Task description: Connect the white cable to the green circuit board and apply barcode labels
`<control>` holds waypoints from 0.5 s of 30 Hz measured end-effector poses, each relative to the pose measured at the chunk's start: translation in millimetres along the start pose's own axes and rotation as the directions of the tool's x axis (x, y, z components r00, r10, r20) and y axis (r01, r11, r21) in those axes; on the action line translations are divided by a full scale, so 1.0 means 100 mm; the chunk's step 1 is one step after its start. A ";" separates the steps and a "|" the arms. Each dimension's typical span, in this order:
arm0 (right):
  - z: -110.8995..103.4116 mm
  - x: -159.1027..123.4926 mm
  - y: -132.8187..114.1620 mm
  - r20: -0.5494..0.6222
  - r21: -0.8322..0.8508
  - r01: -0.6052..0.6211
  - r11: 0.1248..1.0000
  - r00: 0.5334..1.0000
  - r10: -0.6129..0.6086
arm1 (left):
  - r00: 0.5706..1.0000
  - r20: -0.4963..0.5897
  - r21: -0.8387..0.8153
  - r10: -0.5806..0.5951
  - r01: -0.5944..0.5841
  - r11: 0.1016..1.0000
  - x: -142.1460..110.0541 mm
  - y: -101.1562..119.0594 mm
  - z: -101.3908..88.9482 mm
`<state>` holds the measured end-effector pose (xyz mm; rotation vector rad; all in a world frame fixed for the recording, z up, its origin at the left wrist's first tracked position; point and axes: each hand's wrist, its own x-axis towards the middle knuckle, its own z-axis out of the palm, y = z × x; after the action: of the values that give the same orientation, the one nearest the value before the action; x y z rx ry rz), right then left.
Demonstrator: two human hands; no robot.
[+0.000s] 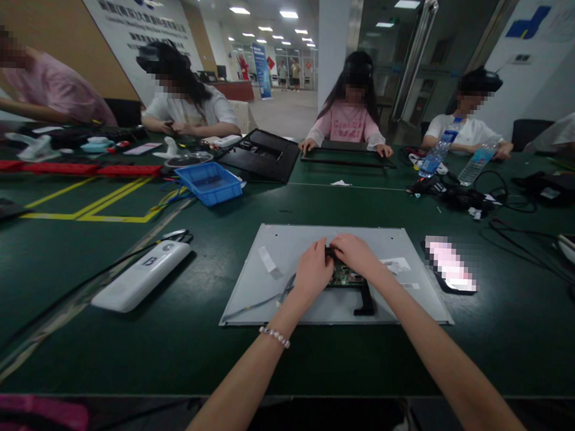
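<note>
A silver-grey flat panel (258, 293), which looks like the back of a display, lies on the table before me. On its middle is a green circuit board (346, 277) with a black plastic bracket (367, 300) around part of it. My left hand (315, 266) grips the bracket's upper left part with bent fingers. From the other side, my right hand (355, 253) is closed on the bracket's top edge; its fingertips are partly hidden. Thin grey cables (252, 308) run from beside the board toward the panel's lower left corner.
Left of the panel lies a white power bank (144, 276) with a black cable. A phone (450, 266) is at the right. Farther off are a blue tray (210, 185), a black cover (259, 156), and bottles (440, 149). Across the table, a person (351, 120) holds a black frame (347, 157).
</note>
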<state>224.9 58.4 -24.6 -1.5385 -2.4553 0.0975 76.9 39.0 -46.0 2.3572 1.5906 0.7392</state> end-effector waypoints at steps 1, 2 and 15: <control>0.02 0.00 0.01 -0.003 0.019 0.004 1.000 1.000 -0.004 | 1.000 -0.003 0.000 0.005 -0.005 1.000 0.00 0.00 0.00; 0.03 0.01 0.03 -0.006 0.037 0.007 0.999 1.000 -0.007 | 1.000 -0.008 0.001 0.008 -0.008 1.000 0.00 -0.01 0.01; -0.15 -0.19 0.21 -0.083 0.191 -0.022 0.981 0.996 0.039 | 0.998 -0.056 -0.008 0.026 -0.026 1.000 0.00 0.02 -0.02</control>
<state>254.4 49.8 -16.5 -1.4666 -2.2829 0.2576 77.4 37.7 -43.1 2.3756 1.5776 0.8222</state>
